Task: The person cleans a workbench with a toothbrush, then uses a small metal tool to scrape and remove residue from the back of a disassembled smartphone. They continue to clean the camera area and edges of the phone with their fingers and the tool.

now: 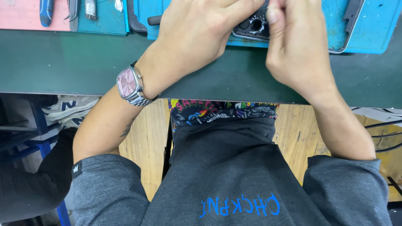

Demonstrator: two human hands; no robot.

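At the far edge of the dark green desk [63, 62], on a blue work mat [368, 29]: opened dark phone body with round camera holes [253, 25], pinched by curled left hand [197, 33] and right hand [295, 46], pink-faced steel wristwatch [130, 86] on left wrist

Lighting's pretty even here, soft and coming from overhead, so your hands look evenly lit with hardly any hard shadow. The dark green table [83, 62] soaks up light and shows only a faint sheen, while the blue mat [368, 29] at the top edge pops bright. Your watch face [127, 82] catches a soft pinkish glare. It gets dim under the table edge on the left, near the shoes [71, 109]. Focus is sharp across most of the frame, with slight softness on your fingers at the very top.
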